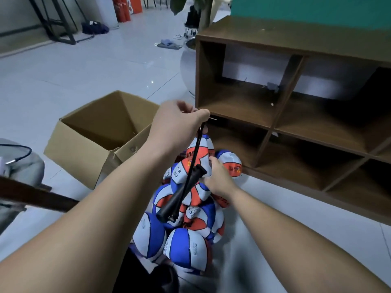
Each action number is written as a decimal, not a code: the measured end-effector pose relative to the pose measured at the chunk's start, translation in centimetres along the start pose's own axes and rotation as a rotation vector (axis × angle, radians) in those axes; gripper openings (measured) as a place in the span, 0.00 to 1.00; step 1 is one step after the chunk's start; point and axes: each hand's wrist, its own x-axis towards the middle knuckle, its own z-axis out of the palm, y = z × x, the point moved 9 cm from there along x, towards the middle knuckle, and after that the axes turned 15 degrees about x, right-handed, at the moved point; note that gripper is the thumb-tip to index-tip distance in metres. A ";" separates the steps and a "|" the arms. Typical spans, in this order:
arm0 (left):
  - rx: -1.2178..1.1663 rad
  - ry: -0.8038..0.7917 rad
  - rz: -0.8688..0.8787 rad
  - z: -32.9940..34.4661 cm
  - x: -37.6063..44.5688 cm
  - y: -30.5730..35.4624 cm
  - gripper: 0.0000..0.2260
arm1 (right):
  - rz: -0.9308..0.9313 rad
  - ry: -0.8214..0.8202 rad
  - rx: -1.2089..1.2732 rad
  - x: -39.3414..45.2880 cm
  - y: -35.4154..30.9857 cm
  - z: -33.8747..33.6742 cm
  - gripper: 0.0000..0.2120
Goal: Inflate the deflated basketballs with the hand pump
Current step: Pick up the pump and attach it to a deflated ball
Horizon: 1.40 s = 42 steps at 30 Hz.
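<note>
The left hand (179, 125) was raised above the pile, its grip pinching the end of the hose (195, 153) near the needle, apparently to hold the tip up and free for aiming at a valve. The black pump (182, 195) hung from that hose, tilted, its handle end low over the balls (188, 212); nothing else supported it. The right hand (218, 178) reached into the pile, its grip curled on the topmost ball (198, 159), in my judgement to steady or turn it so the valve faced the needle. No valve could be made out.

The balls, blue, white and orange, lay heaped on the floor (63, 81), visibly creased and slack, just in front of the shelf (285, 39). An open box (84, 149) stood beside the heap on the left, likely their container.

The needle was not yet seated; pumping had not begun on this ball.
</note>
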 end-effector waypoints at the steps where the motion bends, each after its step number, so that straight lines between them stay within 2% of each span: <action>1: 0.019 0.012 0.003 -0.1 0.1 0.0 0.14 | 0.019 0.013 0.035 0.5 0.7 0.5 0.35; 5: 0.063 0.065 0.009 -0.6 0.3 -0.1 0.12 | 0.034 0.101 0.067 1.1 1.7 0.9 0.37; 11: 0.129 0.144 0.003 -1.9 0.4 0.4 0.11 | 0.119 0.016 0.095 1.0 2.3 0.2 0.58; 13: 0.113 0.145 0.002 -2.0 0.2 0.8 0.12 | 0.086 -0.011 0.117 0.2 1.3 0.0 0.54; 16: 0.031 0.124 0.027 -1.8 -0.4 1.9 0.14 | -0.003 -0.050 0.154 -1.1 -0.4 -0.5 0.42; 20: -0.020 0.043 0.110 -0.5 -1.7 4.2 0.14 | -0.058 -0.033 0.206 -3.0 -3.2 -3.7 0.34; 23: -0.065 -0.030 0.121 0.9 -2.3 5.1 0.14 | -0.081 0.067 0.202 -5.2 -5.0 -8.2 0.38; 26: -0.113 -0.107 0.131 2.4 -3.1 5.9 0.13 | -0.151 0.153 0.090 -8.7 -6.7 -13.3 0.48; 27: -0.118 -0.132 0.145 3.0 -3.5 6.2 0.13 | -0.182 0.159 0.058 -10.0 -7.1 -15.0 0.48; 29: -0.141 -0.173 0.167 4.4 -4.3 6.6 0.12 | -0.220 0.182 0.030 -12.7 -7.9 -18.4 0.40; 33: -0.226 -0.243 0.153 8.4 -5.2 6.8 0.12 | -0.205 0.259 0.034 -17.9 -9.2 -24.7 0.32; 39: -0.239 -0.441 0.164 14.9 -6.3 8.5 0.08 | -0.126 0.340 0.078 -23.3 -8.6 -29.8 0.30; 42: -0.259 -0.571 0.143 18.5 -7.7 8.2 0.08 | -0.002 0.278 0.134 -23.7 -7.2 -29.9 0.33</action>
